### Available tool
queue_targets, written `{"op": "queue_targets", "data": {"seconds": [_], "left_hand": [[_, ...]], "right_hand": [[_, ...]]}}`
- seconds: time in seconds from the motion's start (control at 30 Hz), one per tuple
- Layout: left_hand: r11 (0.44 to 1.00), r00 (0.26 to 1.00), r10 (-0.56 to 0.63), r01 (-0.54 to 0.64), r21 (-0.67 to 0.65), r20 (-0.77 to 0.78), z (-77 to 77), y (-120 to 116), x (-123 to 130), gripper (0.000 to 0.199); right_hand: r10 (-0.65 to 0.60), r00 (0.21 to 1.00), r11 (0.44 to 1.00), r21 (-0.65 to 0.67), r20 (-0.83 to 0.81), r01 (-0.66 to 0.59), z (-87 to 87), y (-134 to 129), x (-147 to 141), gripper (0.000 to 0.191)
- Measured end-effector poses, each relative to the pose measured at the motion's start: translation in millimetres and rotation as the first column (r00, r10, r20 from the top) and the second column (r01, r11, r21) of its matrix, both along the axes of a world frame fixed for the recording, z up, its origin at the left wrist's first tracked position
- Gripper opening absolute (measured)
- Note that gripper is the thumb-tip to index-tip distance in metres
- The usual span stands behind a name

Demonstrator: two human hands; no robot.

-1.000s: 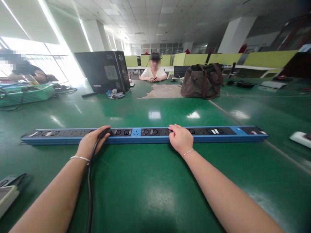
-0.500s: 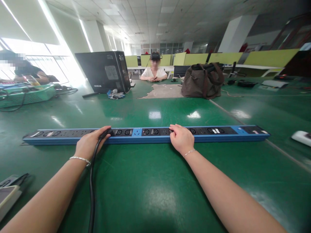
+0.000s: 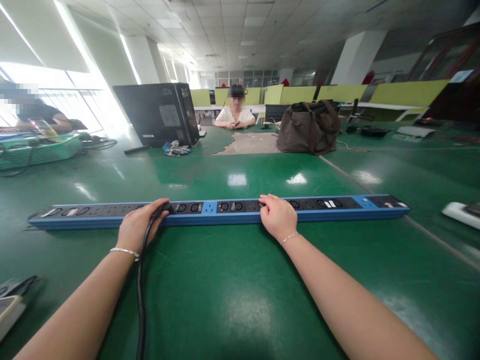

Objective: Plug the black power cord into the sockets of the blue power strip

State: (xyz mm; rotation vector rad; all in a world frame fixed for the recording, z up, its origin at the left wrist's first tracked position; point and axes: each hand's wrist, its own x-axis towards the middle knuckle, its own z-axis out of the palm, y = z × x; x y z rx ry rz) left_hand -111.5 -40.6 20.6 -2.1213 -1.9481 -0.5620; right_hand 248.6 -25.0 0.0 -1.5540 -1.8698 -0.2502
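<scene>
A long blue-and-black power strip (image 3: 228, 219) lies across the green table in front of me, its sockets facing up. My left hand (image 3: 139, 225) is closed around a black plug (image 3: 162, 208) at the strip, left of its middle. From that plug a thick black power cord (image 3: 140, 295) runs down toward me. Whether the plug sits fully in a socket I cannot tell, as my fingers cover it. Right of the middle, my right hand (image 3: 279, 218) is closed over the strip, its fingers on the top and near side.
Beyond the strip stand a black computer case (image 3: 153, 115), gloves (image 3: 175, 148) and a brown bag (image 3: 309, 129). A green basket (image 3: 45, 152) is at the left. White objects lie near the right edge (image 3: 461, 214) and lower left. Two people sit around the table.
The view has shifted slightly, so the strip appears a little further left. Both hands keep their places on the plug and strip; no clear movement of the plug shows.
</scene>
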Motion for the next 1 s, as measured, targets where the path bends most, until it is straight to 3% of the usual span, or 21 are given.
{"op": "queue_targets", "data": {"seconds": [0.17,0.23,0.3,0.37,0.43,0.53,0.7,0.83,1.0], "left_hand": [[1.0,0.994,-0.02,0.019,0.014,0.107,-4.4,4,-2,0.046],[0.997,0.975,0.023,-0.039,0.07,0.219,0.8,0,-2,0.045],[0.952,0.911,0.096,-0.202,0.229,0.401,9.9,-6,-1,0.045],[0.924,0.888,0.069,-0.228,0.306,0.454,19.1,-13,4,0.045],[0.941,0.895,0.073,-0.208,0.266,0.44,24.0,-17,13,0.043],[0.99,0.949,-0.003,-0.041,0.134,0.314,21.0,-15,36,0.043],[0.982,0.969,-0.175,0.159,0.106,0.171,8.2,-1,81,0.04],[0.985,0.979,-0.157,0.145,0.093,0.13,4.5,3,101,0.037],[0.987,0.99,-0.128,0.121,0.108,0.064,2.0,2,106,0.038]], "right_hand": [[-0.009,1.0,1.0,0.015,0.001,0.009,-0.8,0,0,0.032],[-0.009,1.0,1.0,0.015,0.001,0.009,-0.7,0,0,0.032],[-0.009,1.0,1.0,0.012,0.0,0.009,-0.4,0,-1,0.032],[-0.014,1.0,1.0,0.012,-0.004,0.014,-0.1,0,-1,0.032],[-0.019,1.0,1.0,0.009,-0.007,0.019,0.0,0,-1,0.032],[-0.02,1.0,1.0,0.004,-0.011,0.02,-0.1,0,-1,0.031],[-0.017,1.0,1.0,-0.009,-0.021,0.017,1.1,-1,-2,0.032],[-0.022,0.999,1.0,-0.021,-0.029,0.021,1.9,-1,-2,0.032],[-0.024,1.0,0.999,-0.022,-0.014,0.024,1.0,0,-2,0.032]]}}
